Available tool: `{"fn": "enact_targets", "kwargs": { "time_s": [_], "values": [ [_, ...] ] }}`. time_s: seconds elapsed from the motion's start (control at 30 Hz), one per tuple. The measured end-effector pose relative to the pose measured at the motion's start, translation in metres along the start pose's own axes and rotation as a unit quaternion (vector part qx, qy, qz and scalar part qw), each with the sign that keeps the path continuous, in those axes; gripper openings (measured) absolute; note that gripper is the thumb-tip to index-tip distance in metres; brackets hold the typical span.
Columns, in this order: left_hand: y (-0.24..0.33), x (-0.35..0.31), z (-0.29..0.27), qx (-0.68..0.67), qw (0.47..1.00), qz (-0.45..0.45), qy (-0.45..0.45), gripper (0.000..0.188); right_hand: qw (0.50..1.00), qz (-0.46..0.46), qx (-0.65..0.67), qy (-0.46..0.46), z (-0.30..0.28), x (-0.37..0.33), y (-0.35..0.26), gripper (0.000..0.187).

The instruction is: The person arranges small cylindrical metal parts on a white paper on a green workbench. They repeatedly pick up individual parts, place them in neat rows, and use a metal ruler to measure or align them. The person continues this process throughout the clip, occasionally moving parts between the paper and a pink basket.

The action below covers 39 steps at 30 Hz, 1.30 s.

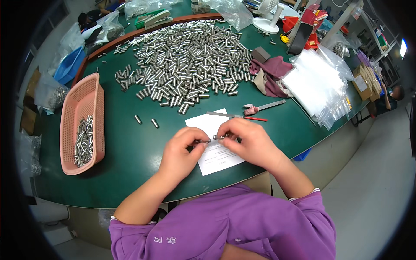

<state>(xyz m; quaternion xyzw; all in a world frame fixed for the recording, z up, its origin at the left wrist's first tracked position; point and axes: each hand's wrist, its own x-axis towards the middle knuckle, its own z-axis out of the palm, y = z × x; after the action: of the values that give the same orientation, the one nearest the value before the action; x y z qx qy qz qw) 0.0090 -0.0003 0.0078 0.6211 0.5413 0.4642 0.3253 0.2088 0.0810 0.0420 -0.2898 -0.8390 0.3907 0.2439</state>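
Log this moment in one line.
left hand: pinches metal part; right hand: pinches another metal part; below: white sheet; beyond: heaped metal pins; left side: pink basket, pins inside

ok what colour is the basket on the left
The basket is salmon pink, seen best in the head view.

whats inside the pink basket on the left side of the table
Inside the pink basket lies a heap of small metal pins, toward its nearer end. The basket floor beneath them and any buried pins are covered.
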Motion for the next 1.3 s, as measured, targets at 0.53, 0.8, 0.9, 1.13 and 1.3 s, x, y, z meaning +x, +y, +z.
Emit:
{"fn": "enact_targets", "kwargs": {
  "time_s": [0.53, 0.8, 0.9, 1.13, 1.3],
  "values": [
    [0.003, 0.01, -0.013, -0.662, 0.718, -0.207, -0.056, 0.022, 0.7, 0.15, 0.694, -0.075, 0.032, 0.029, 0.009, 0.03],
    [0.0, 0.009, -0.015, -0.667, 0.711, -0.211, -0.065, 0.022, 0.762, 0.138, 0.63, -0.061, 0.031, 0.029, 0.006, 0.022],
    [-0.008, 0.008, -0.013, -0.661, 0.713, -0.222, -0.074, 0.021, 0.906, 0.064, 0.419, 0.002, 0.025, 0.029, -0.005, 0.018],
    [-0.004, 0.008, -0.009, -0.621, 0.714, -0.313, -0.081, 0.028, 0.989, -0.138, -0.05, 0.03, 0.02, 0.023, -0.028, 0.017],
    [-0.023, 0.011, -0.017, -0.62, 0.726, -0.292, -0.058, 0.022, 0.981, -0.163, -0.032, 0.097, 0.013, 0.018, -0.028, 0.02]
  ]
}}
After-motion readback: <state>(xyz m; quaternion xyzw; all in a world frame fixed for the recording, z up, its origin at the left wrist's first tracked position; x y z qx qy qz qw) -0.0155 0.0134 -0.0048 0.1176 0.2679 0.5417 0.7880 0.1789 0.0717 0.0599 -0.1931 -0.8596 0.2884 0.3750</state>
